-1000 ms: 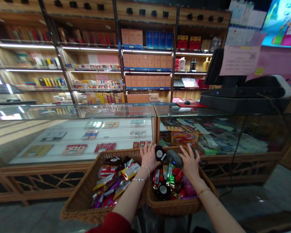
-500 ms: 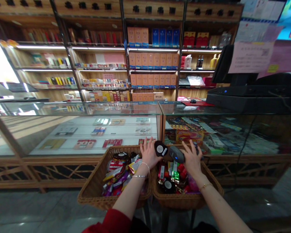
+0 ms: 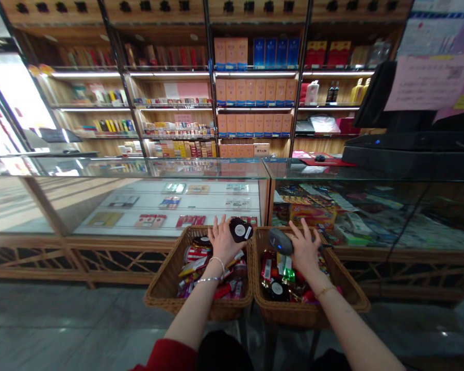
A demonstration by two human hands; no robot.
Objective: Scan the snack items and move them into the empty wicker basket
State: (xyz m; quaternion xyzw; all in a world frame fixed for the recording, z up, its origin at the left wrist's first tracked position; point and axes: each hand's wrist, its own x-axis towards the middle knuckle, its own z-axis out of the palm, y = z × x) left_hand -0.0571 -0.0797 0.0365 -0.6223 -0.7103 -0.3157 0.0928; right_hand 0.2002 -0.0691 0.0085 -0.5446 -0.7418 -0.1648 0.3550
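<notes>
My left hand (image 3: pixel 222 241) grips a black packet (image 3: pixel 241 230) with a round white sticker and a small barcode label, above the left wicker basket (image 3: pixel 160 283). In my right hand (image 3: pixel 303 247) is a dark handheld scanner (image 3: pixel 280 241) with a blue light, held over the right wicker basket (image 3: pixel 358 296). Colourful wrapped snacks (image 3: pixel 193 267) lie in the left basket, partly covered by my left forearm. Under the scanner, the right basket holds red and green packets and another black packet (image 3: pixel 277 289) with a round sticker.
Behind the baskets stands a glass display counter (image 3: pixel 185 167). A black monitor (image 3: pixel 376 98) rises at the right on a dark base (image 3: pixel 394 157). Shelves (image 3: pixel 255 110) with boxes and bottles line the back wall. A cable hangs at the counter's right.
My left hand has moved left with the black packet, away from the scanner. The view has shifted, so the baskets and shelves sit farther right in the picture.
</notes>
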